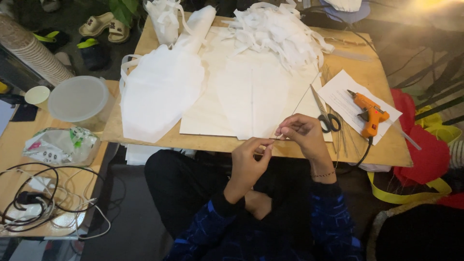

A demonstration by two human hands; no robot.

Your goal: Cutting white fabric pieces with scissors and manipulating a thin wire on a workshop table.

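My left hand (250,159) and my right hand (300,132) meet at the near edge of a wooden board (377,77), both pinching a thin wire (302,99) that slants up and away over the board. Black-handled scissors (325,113) lie just right of my right hand. An orange glue gun (368,112) rests on a white sheet of paper (343,99) further right. White cut fabric pieces (159,92) and a pale sheet (251,92) cover the board's left and middle.
A heap of white strips (278,29) sits at the board's far side. To the left, a low table (9,145) holds a lidded plastic tub (79,99), a plastic bag (60,145) and tangled cables (34,198). Red and yellow fabric (425,154) lies at right.
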